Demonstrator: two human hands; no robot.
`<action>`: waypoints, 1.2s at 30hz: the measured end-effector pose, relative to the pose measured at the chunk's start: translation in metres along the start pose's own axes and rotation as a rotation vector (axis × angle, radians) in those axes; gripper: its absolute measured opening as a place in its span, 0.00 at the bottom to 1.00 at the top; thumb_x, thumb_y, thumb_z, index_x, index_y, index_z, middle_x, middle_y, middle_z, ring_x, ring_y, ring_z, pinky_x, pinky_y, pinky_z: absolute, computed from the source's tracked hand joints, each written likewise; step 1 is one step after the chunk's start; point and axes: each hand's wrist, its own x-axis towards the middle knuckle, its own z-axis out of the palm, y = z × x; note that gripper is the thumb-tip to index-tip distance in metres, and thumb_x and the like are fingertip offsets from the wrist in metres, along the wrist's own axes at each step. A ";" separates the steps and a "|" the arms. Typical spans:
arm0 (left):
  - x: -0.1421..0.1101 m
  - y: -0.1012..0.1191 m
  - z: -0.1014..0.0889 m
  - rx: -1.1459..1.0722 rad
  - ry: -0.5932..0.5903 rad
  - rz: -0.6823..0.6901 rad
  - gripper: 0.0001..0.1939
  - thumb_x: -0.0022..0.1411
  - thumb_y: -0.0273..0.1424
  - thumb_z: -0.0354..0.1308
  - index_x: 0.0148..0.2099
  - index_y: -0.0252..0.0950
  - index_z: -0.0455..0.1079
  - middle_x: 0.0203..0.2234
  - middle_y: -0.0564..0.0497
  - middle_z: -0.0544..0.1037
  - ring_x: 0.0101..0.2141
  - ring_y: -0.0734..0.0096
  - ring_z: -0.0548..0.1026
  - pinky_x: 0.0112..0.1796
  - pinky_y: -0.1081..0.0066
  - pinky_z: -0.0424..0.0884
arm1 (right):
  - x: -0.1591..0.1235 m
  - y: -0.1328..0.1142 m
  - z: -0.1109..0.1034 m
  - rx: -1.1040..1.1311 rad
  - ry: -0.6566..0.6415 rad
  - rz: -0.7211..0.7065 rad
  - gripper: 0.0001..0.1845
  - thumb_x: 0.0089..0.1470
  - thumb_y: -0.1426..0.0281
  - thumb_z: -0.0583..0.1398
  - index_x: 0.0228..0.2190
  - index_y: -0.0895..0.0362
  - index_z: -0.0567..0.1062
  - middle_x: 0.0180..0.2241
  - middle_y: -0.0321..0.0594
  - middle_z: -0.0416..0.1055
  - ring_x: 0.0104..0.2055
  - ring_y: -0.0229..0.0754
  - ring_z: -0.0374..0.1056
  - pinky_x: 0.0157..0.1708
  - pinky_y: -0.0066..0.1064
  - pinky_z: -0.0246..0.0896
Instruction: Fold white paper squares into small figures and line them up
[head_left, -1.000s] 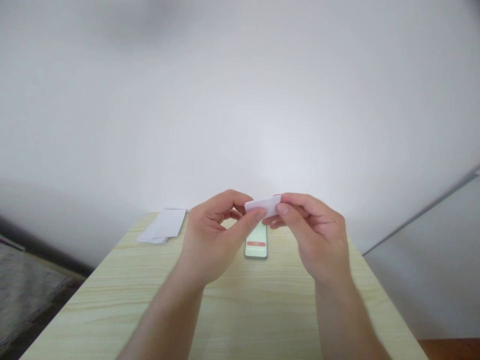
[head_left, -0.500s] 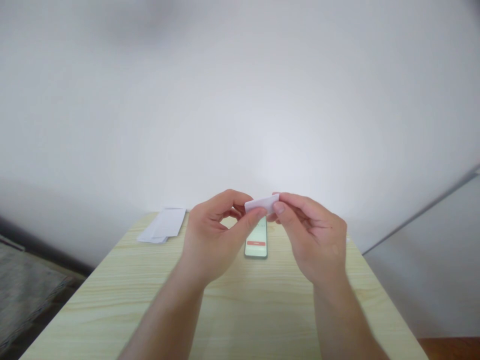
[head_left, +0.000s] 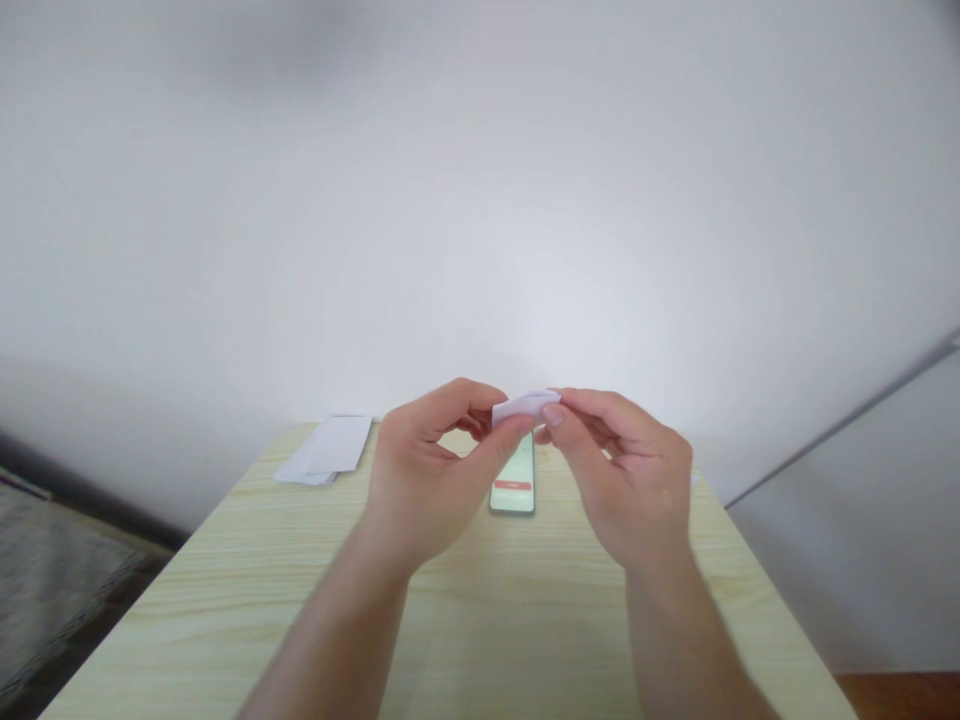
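Note:
A small folded piece of white paper (head_left: 525, 406) is held up between both hands, above the far half of the table. My left hand (head_left: 442, 470) pinches its left end, with the thumb along the near side. At the right end, my right hand (head_left: 622, 460) grips it between thumb and fingers. The paper's upper edge bulges apart, so a gap between its layers shows. Below and behind the paper lies a phone (head_left: 513, 497) with a lit screen and a red bar; its upper part is hidden by the hands and paper.
A loose stack of white paper sheets (head_left: 330, 450) rests at the far left of the light wooden table (head_left: 517, 620). Something small and white, partly hidden by my right hand, lies near the right edge. A white wall (head_left: 480, 200) stands directly behind the table.
The folded paper's layers have parted at the top, where the edge looked flat before. Both hands stay in nearly the same place, my right thumb shifted slightly left.

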 end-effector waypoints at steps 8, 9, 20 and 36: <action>0.001 0.001 -0.002 -0.070 -0.047 -0.045 0.04 0.59 0.31 0.68 0.36 0.37 0.78 0.28 0.53 0.81 0.30 0.71 0.78 0.33 0.70 0.75 | -0.001 0.002 0.000 0.115 -0.014 0.063 0.06 0.57 0.68 0.69 0.39 0.51 0.82 0.32 0.35 0.82 0.32 0.39 0.79 0.32 0.29 0.78; 0.001 0.001 -0.003 -0.076 -0.055 -0.047 0.04 0.59 0.31 0.68 0.36 0.37 0.78 0.28 0.53 0.81 0.30 0.70 0.77 0.33 0.70 0.75 | 0.000 0.002 0.000 0.130 -0.022 0.064 0.06 0.57 0.68 0.69 0.38 0.51 0.82 0.32 0.35 0.82 0.32 0.39 0.79 0.32 0.29 0.78; -0.001 -0.006 -0.007 -0.243 -0.136 -0.118 0.08 0.61 0.35 0.68 0.40 0.37 0.80 0.30 0.49 0.82 0.32 0.66 0.79 0.35 0.68 0.77 | 0.001 0.003 -0.004 0.224 -0.073 0.104 0.06 0.57 0.66 0.68 0.38 0.52 0.81 0.30 0.36 0.81 0.30 0.42 0.79 0.32 0.34 0.80; -0.001 -0.011 -0.006 -0.297 -0.264 -0.229 0.07 0.63 0.36 0.66 0.39 0.37 0.77 0.29 0.49 0.80 0.32 0.66 0.78 0.32 0.68 0.75 | 0.004 0.006 -0.005 0.218 -0.094 0.176 0.05 0.58 0.66 0.67 0.34 0.54 0.79 0.27 0.34 0.79 0.29 0.40 0.78 0.32 0.33 0.80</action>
